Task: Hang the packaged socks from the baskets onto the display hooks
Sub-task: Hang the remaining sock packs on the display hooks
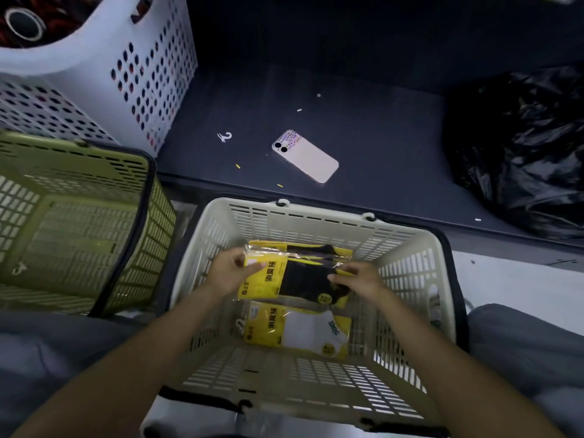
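Hands: both are down inside the beige basket (316,213), holding one black pack (303,279). My left hand (229,268) pinches the yellow card end, thumb on top; the fingers beneath are hidden. My right hand (360,276) grips the opposite end, fingertips bent over the plastic edge. Neither hand is free.

Location: the black pack sits toward the far wall of the basket. I cannot tell whether it is lifted clear of the basket floor. A second dark pack (316,249) lies just behind it against the far wall, partly covered. A white pack (303,330) lies flat on the floor on the near side, just beside the black one.

Key relation: the black pack's long axis runs left to right, parallel to the far wall, with the card end at my left hand. The white pack shows its hanger at its left end, so I judge the black pack's hanger is also at the left, hidden under my left hand. The left hand is therefore nearer the hanging end and should carry the pack; the right hand only steadies.

Display hooks: none in view. I judge the lift must go up and out of the basket.

Surroundings: a green basket (79,216) stands at the left. A phone (305,156) and a loose hook (225,137) lie on the dark shelf (379,153) beyond the far rim. A black bag (521,147) sits at the shelf's right end.

Risk: the film wrap looks slick and could slip in a light pinch.
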